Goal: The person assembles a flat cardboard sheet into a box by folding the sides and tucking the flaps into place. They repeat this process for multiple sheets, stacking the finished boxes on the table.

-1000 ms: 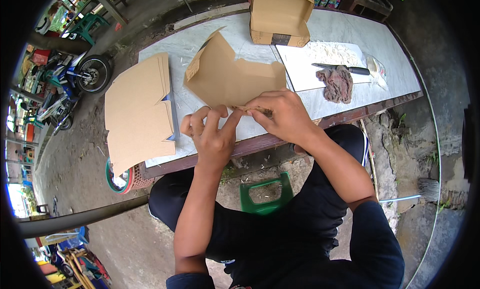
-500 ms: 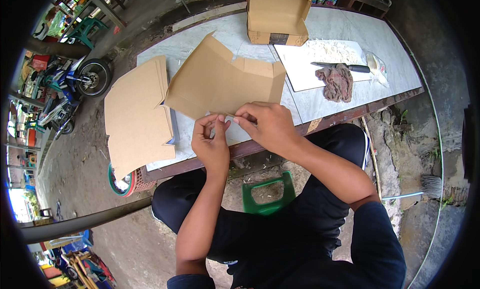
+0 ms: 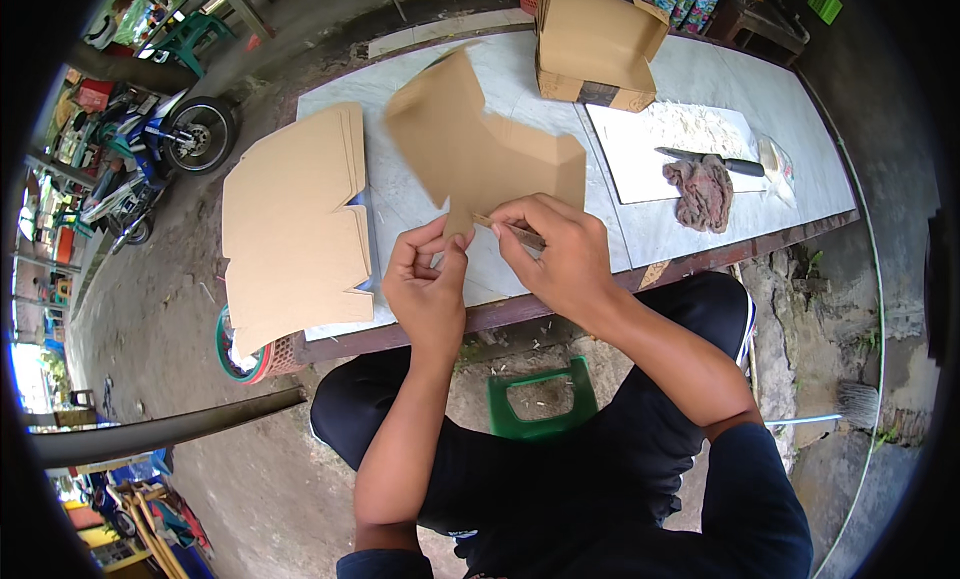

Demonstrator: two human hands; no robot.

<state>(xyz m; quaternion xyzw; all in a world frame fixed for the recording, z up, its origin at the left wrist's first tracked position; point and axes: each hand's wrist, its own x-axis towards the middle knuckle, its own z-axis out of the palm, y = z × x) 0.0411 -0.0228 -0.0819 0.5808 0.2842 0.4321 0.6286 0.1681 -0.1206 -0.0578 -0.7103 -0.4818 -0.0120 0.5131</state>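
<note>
One brown cardboard sheet [image 3: 455,144], creased and part-folded, is the centre of attention, held above the near half of a pale marbled tabletop [image 3: 735,64]. Its far left flap stands up in a blur, the right-hand walls are angled inward, and whether any of it touches the table, I can't tell.

Here's the danger: those flaps look springy, so a loose pinch could let one pop open. Press too hard off the crease, and the narrow tab at the near edge might buckle or tear.

On to the hands, near each other but apart! Left hand [image 3: 425,279]: thumb and curled fingers closed on that near tab, no daylight in the pinch. Right hand [image 3: 565,244]: thumb and forefinger clamped on a thin brown edge, seemingly a flap of the same sheet, the other fingers tucked round behind.

Wider now: a stack of flat cardboard blanks [image 3: 285,209] overhangs the table's left end, with a basket [image 3: 285,357] below it. Beyond the sheet, an open cardboard box [image 3: 600,39] sits with its lid back. Off to the right, a white board [image 3: 635,174] carries pale shreds [image 3: 695,129], a dark-handled knife [image 3: 735,165] and a crumpled cloth [image 3: 703,192], with a clear plastic bag [image 3: 778,169] just beside.
</note>
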